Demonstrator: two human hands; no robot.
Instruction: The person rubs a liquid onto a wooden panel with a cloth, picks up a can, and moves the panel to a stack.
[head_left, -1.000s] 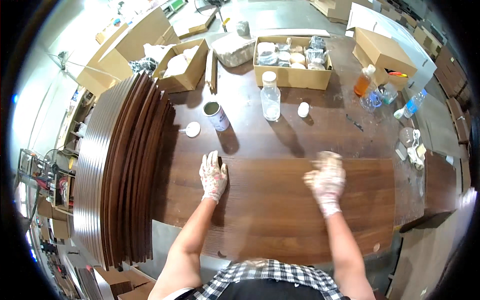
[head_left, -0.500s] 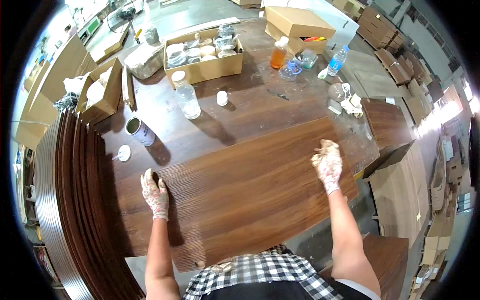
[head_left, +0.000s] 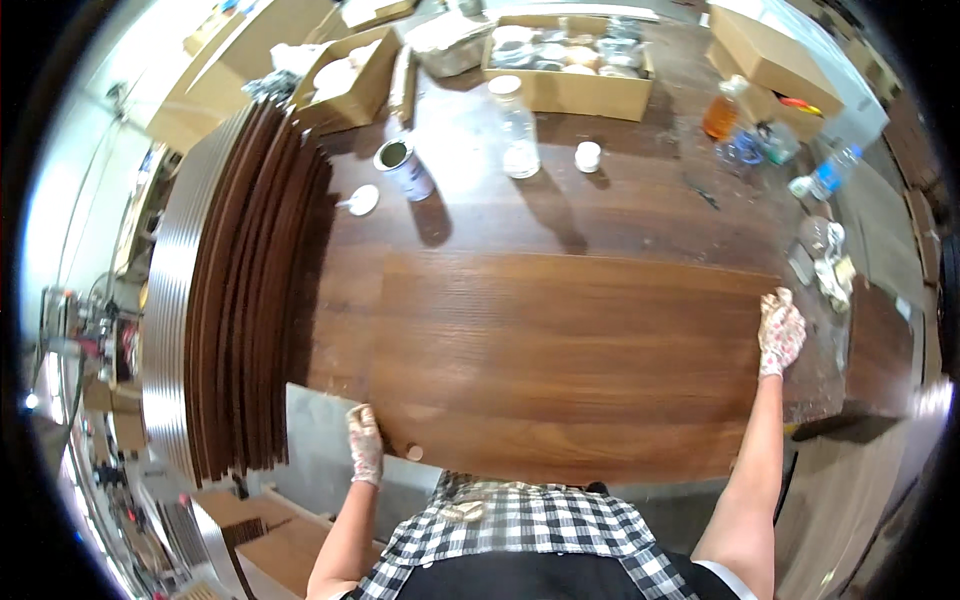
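Note:
A dark brown wood-grain panel (head_left: 570, 360) lies flat on the brown worktable (head_left: 650, 220), its long sides running left to right in front of me. My left hand (head_left: 366, 446), in a patterned work glove, grips the panel's left edge near its front corner. A small round hole or light disc (head_left: 414, 453) shows on the panel beside that hand. At the far right corner, my right hand (head_left: 780, 332), gloved likewise, is closed over the panel's right edge. Both hands' fingertips are partly hidden.
Upright grooved brown panels (head_left: 235, 300) stand stacked at the left. Beyond the panel are an open can (head_left: 406, 172), a clear bottle (head_left: 516, 130), a white cap (head_left: 588, 156) and a cardboard box (head_left: 570, 92) of wrapped rolls. Several bottles and a cloth (head_left: 834, 270) lie at the right.
The panel has turned from a slant to lie square in front of me. My left hand moved from the panel's top to its left edge near the front; my right hand moved to the far right corner.

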